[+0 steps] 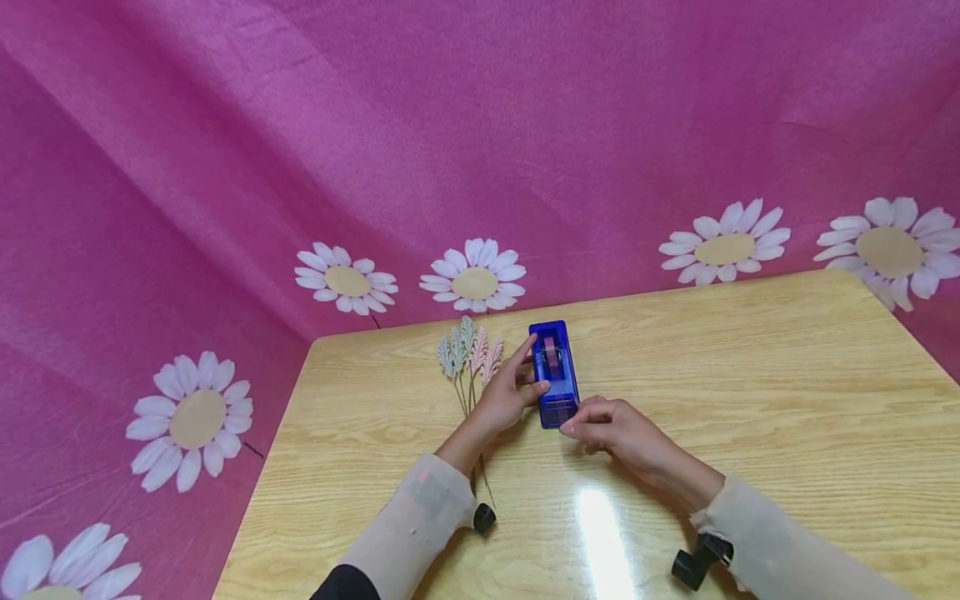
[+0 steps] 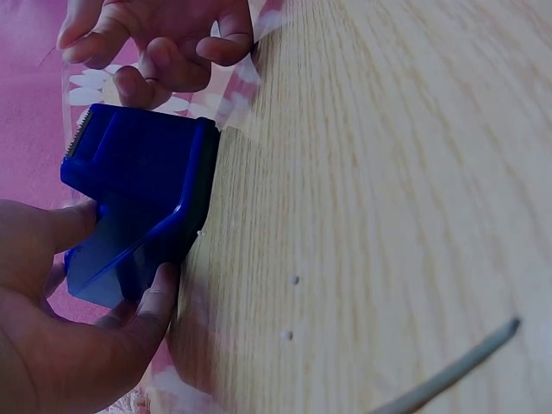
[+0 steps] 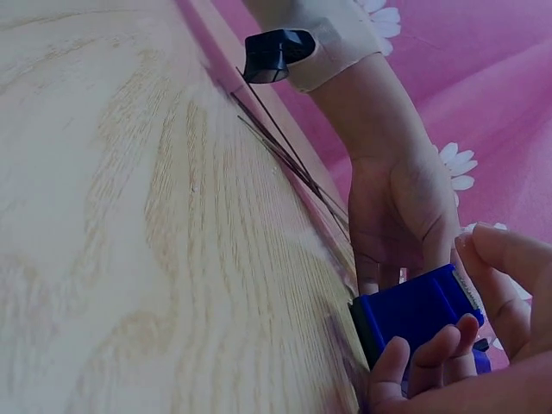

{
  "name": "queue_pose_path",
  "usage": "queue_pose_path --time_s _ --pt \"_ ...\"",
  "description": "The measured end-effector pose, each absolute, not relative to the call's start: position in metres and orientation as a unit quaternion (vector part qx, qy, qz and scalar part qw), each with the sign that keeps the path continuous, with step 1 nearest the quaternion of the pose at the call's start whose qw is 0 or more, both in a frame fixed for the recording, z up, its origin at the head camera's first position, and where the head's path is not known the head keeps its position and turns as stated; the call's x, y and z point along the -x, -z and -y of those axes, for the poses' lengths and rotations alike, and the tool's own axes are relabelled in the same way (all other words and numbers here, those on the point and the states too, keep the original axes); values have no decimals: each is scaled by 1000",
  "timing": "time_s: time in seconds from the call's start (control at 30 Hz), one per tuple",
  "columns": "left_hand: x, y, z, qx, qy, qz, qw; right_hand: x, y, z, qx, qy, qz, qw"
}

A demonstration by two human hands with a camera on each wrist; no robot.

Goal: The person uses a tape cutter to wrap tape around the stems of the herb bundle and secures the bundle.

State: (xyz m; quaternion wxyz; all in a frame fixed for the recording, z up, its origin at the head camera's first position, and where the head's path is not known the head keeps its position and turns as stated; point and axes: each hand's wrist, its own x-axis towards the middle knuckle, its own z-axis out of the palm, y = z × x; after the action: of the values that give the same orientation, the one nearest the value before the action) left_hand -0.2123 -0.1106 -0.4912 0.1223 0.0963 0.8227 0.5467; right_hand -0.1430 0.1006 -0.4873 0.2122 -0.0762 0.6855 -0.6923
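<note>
A blue tape dispenser (image 1: pixel 557 379) with a roll of tape (image 1: pixel 551 354) in it stands on the table, its toothed cutter (image 2: pixel 78 134) toward the near end. My left hand (image 1: pixel 510 398) grips the dispenser from its left side, thumb and fingers along the body. At the cutter end, my right hand (image 1: pixel 617 432) pinches the tape's free end between thumb and forefinger; a faint clear strip runs from the cutter up to those fingertips in the left wrist view. The other right fingers curl loosely beside the dispenser (image 3: pixel 405 310).
Artificial flower sprigs, grey-green (image 1: pixel 456 348) and pink (image 1: pixel 483 354), lie left of the dispenser, their thin stems (image 3: pixel 285 151) passing under the left wrist. The wood-grain table (image 1: pixel 750 375) meets a pink daisy-print cloth (image 1: pixel 570 150) behind. A few tiny pale specks (image 2: pixel 289 335) dot the tabletop.
</note>
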Motion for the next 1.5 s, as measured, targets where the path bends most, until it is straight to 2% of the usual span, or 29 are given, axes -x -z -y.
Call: queue_pose_path --time_s 0.4,1.3,1.5 --pt "212 491 110 -110 -538 -827 117 133 486 -97 159 659 -701 219" --pt "212 490 110 -103 -543 -825 122 129 491 -110 172 646 -690 279" --pt "212 489 110 -101 -539 -827 121 129 496 -109 160 613 -728 261"
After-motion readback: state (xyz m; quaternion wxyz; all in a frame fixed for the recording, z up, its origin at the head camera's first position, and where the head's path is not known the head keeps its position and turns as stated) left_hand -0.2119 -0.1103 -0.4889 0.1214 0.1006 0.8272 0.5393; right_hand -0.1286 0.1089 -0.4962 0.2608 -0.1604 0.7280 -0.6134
